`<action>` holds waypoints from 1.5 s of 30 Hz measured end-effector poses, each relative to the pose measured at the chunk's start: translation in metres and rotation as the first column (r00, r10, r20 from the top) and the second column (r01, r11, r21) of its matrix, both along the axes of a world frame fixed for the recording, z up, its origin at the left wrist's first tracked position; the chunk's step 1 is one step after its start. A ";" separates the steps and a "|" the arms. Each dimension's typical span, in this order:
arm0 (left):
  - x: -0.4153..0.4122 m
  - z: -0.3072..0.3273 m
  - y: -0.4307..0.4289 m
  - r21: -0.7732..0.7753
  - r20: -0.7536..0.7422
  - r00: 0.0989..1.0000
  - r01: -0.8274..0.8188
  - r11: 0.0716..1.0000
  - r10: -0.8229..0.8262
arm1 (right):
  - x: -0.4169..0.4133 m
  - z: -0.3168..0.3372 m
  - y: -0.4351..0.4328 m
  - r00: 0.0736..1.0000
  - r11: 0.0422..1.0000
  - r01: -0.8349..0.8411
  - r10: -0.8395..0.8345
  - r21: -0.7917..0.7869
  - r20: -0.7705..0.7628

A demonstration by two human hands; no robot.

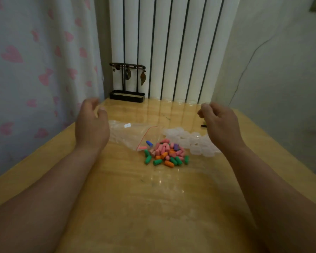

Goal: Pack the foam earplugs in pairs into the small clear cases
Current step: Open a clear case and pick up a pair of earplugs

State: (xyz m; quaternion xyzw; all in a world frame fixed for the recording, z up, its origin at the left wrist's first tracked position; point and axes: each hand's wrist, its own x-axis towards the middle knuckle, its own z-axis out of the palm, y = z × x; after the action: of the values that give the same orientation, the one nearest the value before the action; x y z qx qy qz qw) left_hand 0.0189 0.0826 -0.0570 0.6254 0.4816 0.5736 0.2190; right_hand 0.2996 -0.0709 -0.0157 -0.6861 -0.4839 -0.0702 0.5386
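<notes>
Head view: loosely curled hands (92,123) (220,123) flank the earplugs (165,152).

Your light is dim and warm, with soft shadows; the glossy table (128,198) shows pale glare streaks beyond the earplug pile (165,152) and a faint sheen on your side of it. The whole picture is soft, the left hand (92,123) and right hand (220,123) flanking the pile are smeared, and straight lines far from it bow.

earplugs (165,152) mid table (128,207), cases (193,143) just right, bag (130,134) left, stand (127,83) behind
</notes>
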 end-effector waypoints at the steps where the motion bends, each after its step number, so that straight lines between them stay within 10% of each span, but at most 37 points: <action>1: 0.004 0.008 -0.011 0.058 0.041 0.999 -0.002 0.998 0.000 | 0.013 -0.003 -0.009 0.999 0.999 0.033 -0.033 -0.021 -0.006; 9: 0.091 0.042 -0.117 0.192 -0.147 0.881 0.472 0.861 -0.450 | 0.061 -0.036 -0.047 0.997 0.903 0.067 -0.042 -0.424 0.068; 20: 0.134 0.003 -0.137 0.007 -0.032 0.880 0.474 0.881 -0.473 | 0.039 -0.027 -0.048 0.933 0.689 0.115 0.172 -0.715 0.316; 29: 0.132 -0.009 -0.132 -0.123 -0.061 0.827 0.549 0.827 -0.559 | 0.033 -0.033 -0.043 0.976 0.897 -0.215 0.183 -0.387 -0.118; 34: 0.130 -0.006 -0.121 -0.136 -0.122 0.790 0.586 0.799 -0.601 | 0.020 -0.025 -0.040 0.773 0.905 -0.421 0.319 -0.068 -0.549; 45: 0.126 -0.008 -0.119 -0.021 -0.288 0.736 0.635 0.772 -0.613 | 0.003 -0.026 -0.042 0.615 0.821 -0.569 0.390 -0.043 -0.686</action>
State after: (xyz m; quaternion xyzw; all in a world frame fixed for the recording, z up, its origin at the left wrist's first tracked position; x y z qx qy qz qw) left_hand 0.1452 -0.0364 -0.0655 0.8329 0.2468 0.3915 0.3036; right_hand 0.3026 -0.1132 -0.0418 -0.5734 -0.4378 0.3829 0.5769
